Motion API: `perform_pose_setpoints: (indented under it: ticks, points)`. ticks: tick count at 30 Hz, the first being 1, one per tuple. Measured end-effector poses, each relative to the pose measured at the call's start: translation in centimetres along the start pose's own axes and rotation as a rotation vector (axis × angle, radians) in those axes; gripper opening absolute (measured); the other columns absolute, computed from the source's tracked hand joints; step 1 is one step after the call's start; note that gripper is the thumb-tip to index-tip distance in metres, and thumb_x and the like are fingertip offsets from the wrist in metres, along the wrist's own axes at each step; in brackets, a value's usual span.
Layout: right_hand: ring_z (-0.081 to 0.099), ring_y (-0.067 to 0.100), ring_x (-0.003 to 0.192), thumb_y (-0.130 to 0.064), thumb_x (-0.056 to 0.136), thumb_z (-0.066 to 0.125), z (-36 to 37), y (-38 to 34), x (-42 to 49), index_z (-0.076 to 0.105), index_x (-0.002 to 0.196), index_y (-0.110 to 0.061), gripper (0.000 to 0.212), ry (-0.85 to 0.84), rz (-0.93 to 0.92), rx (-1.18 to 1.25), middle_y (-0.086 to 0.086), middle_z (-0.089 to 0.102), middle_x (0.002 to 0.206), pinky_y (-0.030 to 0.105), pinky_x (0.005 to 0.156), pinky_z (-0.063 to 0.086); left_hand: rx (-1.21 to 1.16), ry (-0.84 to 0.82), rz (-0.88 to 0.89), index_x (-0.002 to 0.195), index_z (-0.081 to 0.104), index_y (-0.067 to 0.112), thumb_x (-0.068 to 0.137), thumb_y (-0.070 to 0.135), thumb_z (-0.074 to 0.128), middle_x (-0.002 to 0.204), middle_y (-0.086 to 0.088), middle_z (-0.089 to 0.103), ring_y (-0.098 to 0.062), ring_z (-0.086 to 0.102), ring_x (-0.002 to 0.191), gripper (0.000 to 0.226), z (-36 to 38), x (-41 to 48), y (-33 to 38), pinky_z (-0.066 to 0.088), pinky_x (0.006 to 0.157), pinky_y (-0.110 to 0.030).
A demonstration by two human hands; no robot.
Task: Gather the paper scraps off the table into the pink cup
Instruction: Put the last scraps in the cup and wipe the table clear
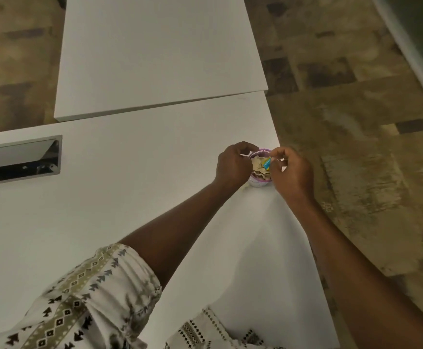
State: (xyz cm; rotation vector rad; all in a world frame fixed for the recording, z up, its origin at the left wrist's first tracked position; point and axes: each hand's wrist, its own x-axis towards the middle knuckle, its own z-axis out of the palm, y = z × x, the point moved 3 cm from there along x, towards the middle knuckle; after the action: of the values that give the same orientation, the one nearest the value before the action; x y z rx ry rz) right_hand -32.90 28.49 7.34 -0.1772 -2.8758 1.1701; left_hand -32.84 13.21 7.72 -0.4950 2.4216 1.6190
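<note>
Both hands are meeting at a pink cup (259, 183) standing near the right edge of the white desk (130, 192). The left hand (232, 166) is curling round the cup's left side, fingers over the rim. The right hand (291, 172) is pinching a blue-and-yellow scrap (267, 163) just above the opening. Crumpled paper scraps (257, 167) are filling the cup. A patterned sleeve (92, 295) is lying across the near desk, and a metal cable slot (19, 159) is sitting at far left.

White rectangular table (130, 197) adjoining a second white tabletop (155, 59). A recessed metal cable hatch (19, 158) sits at left; a small round pink cup (258, 183) stands near the right edge.
</note>
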Motion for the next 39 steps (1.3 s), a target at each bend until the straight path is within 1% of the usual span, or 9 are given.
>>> perform_pose_setpoints:
  ticks: [6, 9, 11, 13, 16, 26, 31, 34, 39]
  points:
    - [0.058, 0.009, 0.075, -0.014, 0.088, 0.061, 2.1, -1.9, -3.2, 0.069, 0.091, -0.016, 0.009, -0.010, -0.177, 0.069, -0.004, 0.067, 0.087, 0.007, 0.067, 0.042, 0.080, 0.089, -0.075, 0.105, 0.074, 0.020, 0.089, 0.006, 0.051, 0.111, -0.001, 0.072, -0.026, 0.067, 0.097, 0.031, -4.9, -1.0, -6.4, 0.052, 0.087, -0.032]
    - [0.064, 0.015, 0.087, -0.012, 0.089, 0.064, 5.0, -1.3, -5.4, 0.070, 0.100, -0.012, 0.013, -0.176, -0.235, 0.046, 0.003, 0.070, 0.098, 0.024, 0.078, 0.054, 0.255, 0.132, -0.097, 0.107, 0.073, 0.018, 0.091, 0.008, 0.054, 0.113, -0.005, 0.070, -0.023, 0.067, 0.100, 0.027, -7.8, -2.2, -11.1, 0.052, 0.092, -0.031]
    - [0.060, 0.023, 0.114, -0.018, 0.090, 0.064, 7.3, -0.1, -6.6, 0.064, 0.120, -0.011, 0.031, -0.341, -0.243, -0.109, 0.007, 0.064, 0.124, 0.035, 0.094, 0.052, 0.365, 0.156, -0.108, 0.110, 0.071, 0.018, 0.091, 0.011, 0.057, 0.114, -0.009, 0.067, -0.025, 0.066, 0.103, 0.025, -9.5, -3.5, -14.2, 0.049, 0.087, -0.028]
    - [0.037, 0.026, 0.140, -0.026, 0.093, 0.059, 9.3, 1.1, -7.2, 0.046, 0.142, -0.017, 0.051, -0.489, -0.200, -0.318, 0.009, 0.040, 0.152, 0.039, 0.105, 0.043, 0.469, 0.169, -0.135, 0.114, 0.068, 0.018, 0.090, 0.016, 0.060, 0.119, -0.011, 0.062, -0.029, 0.061, 0.108, 0.026, -10.8, -5.1, -17.0, 0.049, 0.086, -0.032]
    - [0.010, 0.032, 0.150, -0.036, 0.095, 0.054, 11.4, 2.1, -7.6, 0.021, 0.154, -0.023, 0.069, -0.588, -0.125, -0.476, 0.012, 0.009, 0.163, 0.044, 0.107, 0.040, 0.620, 0.142, -0.172, 0.124, 0.062, 0.016, 0.089, 0.023, 0.061, 0.135, -0.013, 0.054, -0.035, 0.053, 0.122, 0.036, -11.7, -7.3, -20.0, 0.049, 0.094, -0.041]
    - [0.031, 0.033, 0.137, -0.036, 0.096, 0.055, 16.8, -1.6, -10.4, 0.042, 0.140, -0.015, 0.051, -0.608, -0.383, -0.566, 0.014, 0.032, 0.152, 0.039, 0.092, 0.051, 0.852, -0.011, -0.107, 0.159, 0.013, 0.010, 0.100, 0.038, 0.044, 0.166, -0.021, -0.002, -0.040, 0.004, 0.154, 0.072, -9.6, -10.2, -22.7, 0.019, 0.123, -0.051]
    - [0.046, 0.027, 0.108, -0.014, 0.096, 0.051, 17.4, -2.5, -11.2, 0.054, 0.111, -0.015, 0.015, -0.607, -0.497, -0.576, 0.006, 0.049, 0.124, 0.029, 0.061, 0.037, 0.845, -0.007, -0.101, 0.160, 0.005, 0.014, 0.101, 0.039, 0.041, 0.167, -0.017, -0.009, -0.037, -0.003, 0.155, 0.074, -9.4, -10.2, -23.1, 0.014, 0.125, -0.050]
    - [0.050, 0.029, 0.095, 0.006, 0.087, 0.045, 17.6, -3.0, -11.2, 0.053, 0.099, -0.014, 0.024, -0.607, -0.557, -0.616, 0.008, 0.051, 0.109, 0.031, 0.056, 0.031, 0.843, -0.003, -0.094, 0.160, 0.005, 0.013, 0.101, 0.039, 0.040, 0.167, -0.018, -0.010, -0.037, -0.003, 0.155, 0.073, -9.4, -10.3, -23.2, 0.014, 0.125, -0.050]
    - [0.054, 0.026, 0.083, 0.009, 0.078, 0.053, 18.1, -4.3, -10.9, 0.055, 0.092, -0.013, 0.027, -0.616, -0.613, -0.686, 0.008, 0.053, 0.099, 0.029, 0.050, 0.030, 0.847, 0.000, -0.104, 0.159, 0.004, 0.013, 0.101, 0.039, 0.040, 0.166, -0.018, -0.011, -0.037, -0.004, 0.155, 0.074, -9.3, -10.2, -23.2, 0.013, 0.125, -0.051]
